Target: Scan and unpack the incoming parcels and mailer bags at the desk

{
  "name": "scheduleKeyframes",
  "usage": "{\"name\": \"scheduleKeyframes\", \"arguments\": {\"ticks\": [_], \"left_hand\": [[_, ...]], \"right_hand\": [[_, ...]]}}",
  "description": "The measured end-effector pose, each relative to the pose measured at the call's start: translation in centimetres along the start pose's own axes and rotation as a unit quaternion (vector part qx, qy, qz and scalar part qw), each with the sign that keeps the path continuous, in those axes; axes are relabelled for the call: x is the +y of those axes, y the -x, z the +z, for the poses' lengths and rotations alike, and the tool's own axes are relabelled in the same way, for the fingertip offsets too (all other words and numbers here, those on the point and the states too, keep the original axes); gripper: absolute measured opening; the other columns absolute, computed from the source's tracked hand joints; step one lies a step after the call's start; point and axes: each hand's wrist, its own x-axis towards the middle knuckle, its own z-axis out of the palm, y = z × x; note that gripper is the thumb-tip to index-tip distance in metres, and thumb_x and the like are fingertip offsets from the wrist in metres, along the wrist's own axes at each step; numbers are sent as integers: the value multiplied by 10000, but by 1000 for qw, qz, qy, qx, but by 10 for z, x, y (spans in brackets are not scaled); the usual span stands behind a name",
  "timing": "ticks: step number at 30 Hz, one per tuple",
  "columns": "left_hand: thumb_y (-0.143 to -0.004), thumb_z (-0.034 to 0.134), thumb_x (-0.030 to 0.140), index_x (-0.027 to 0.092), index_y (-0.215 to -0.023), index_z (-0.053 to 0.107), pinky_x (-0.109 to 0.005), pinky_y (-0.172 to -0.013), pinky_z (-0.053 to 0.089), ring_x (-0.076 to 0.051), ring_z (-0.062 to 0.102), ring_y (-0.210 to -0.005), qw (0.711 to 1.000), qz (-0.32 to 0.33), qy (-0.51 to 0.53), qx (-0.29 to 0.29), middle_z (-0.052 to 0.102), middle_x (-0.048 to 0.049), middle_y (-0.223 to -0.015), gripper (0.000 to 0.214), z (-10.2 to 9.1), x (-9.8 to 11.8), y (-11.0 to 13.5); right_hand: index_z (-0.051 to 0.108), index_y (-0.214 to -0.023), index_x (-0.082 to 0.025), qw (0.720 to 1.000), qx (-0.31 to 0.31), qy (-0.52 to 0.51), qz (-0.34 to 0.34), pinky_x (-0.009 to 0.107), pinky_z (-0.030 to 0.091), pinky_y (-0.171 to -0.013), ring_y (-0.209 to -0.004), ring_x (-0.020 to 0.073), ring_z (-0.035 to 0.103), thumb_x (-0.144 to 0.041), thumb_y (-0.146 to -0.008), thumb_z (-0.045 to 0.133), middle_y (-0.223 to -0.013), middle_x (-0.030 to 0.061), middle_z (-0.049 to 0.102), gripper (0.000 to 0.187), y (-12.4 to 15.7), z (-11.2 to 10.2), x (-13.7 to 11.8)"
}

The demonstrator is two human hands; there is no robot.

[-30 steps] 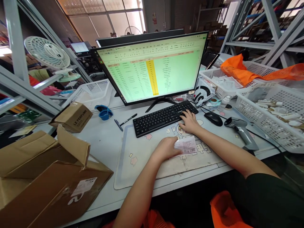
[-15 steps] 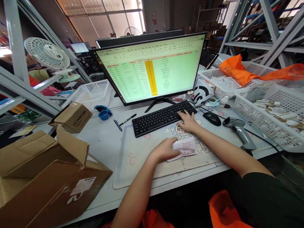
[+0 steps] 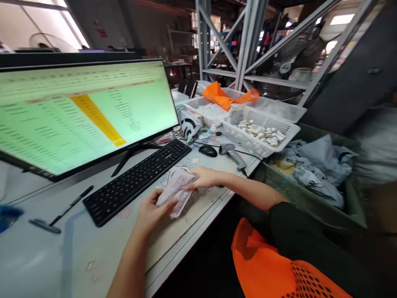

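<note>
Between my two hands is a small stack of white printed paper slips (image 3: pixel 177 191), held above the desk mat (image 3: pixel 114 244). My left hand (image 3: pixel 155 211) grips its near left side, thumb on top. My right hand (image 3: pixel 203 179) pinches the far right edge. Just beyond the slips lies a black keyboard (image 3: pixel 139 178), which neither hand touches. A black mouse (image 3: pixel 207 150) and a grey barcode scanner (image 3: pixel 232 155) lie past my right hand.
A monitor (image 3: pixel 93 116) showing a spreadsheet stands behind the keyboard. White plastic baskets (image 3: pixel 263 149) with small items sit at the desk's far right. Beyond the edge is a green bin (image 3: pixel 310 207) of grey bags. Two pens (image 3: pixel 71 205) lie at left.
My view has turned to the right. My right hand has left the keyboard and taken hold of the paper slips that my left hand was holding.
</note>
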Motion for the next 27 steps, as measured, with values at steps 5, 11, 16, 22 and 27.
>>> {"name": "scheduleKeyframes", "arguments": {"ticks": [5,11,16,22,27], "left_hand": [[-715,746,717,219,-1171,610,-469,-1013,571,-301,712,-1087,998,48,33,-9,732,-120,-1201,689,13,-3,-3],[-749,667,734,180,-1133,665,-491,-1004,567,-318,724,-1059,998,28,-39,-26,762,-151,-1141,673,8,-14,-11],[-835,579,664,186,-1094,712,-468,-963,564,-327,724,-1065,992,54,-109,-44,777,-144,-1142,560,7,-23,-14],[-873,543,601,185,-1092,733,-452,-970,553,-320,720,-1069,983,65,-158,-60,779,-137,-1139,507,9,-24,-11],[-910,535,540,187,-1102,739,-453,-1005,548,-317,709,-1104,982,64,-167,-64,773,-127,-1180,450,6,-29,-12]], "right_hand": [[692,-1113,-155,991,128,-21,24,314,611,-711,-794,167,694,-478,-1002,681,-1009,50,727,341,49,-60,12],[647,-931,-166,920,364,-59,130,224,502,-494,-558,128,639,-363,-860,819,-770,23,719,271,96,-186,11],[616,-834,-162,928,320,-60,181,226,436,-409,-471,132,558,-309,-805,859,-626,26,656,285,110,-221,6],[640,-1020,-161,944,276,-83,161,253,547,-599,-650,157,671,-429,-999,626,-864,84,741,270,14,-221,-16],[564,-1402,-199,953,280,62,101,408,574,-947,-1109,212,711,-456,-1079,388,-1403,126,670,448,-43,-192,-15]]}}
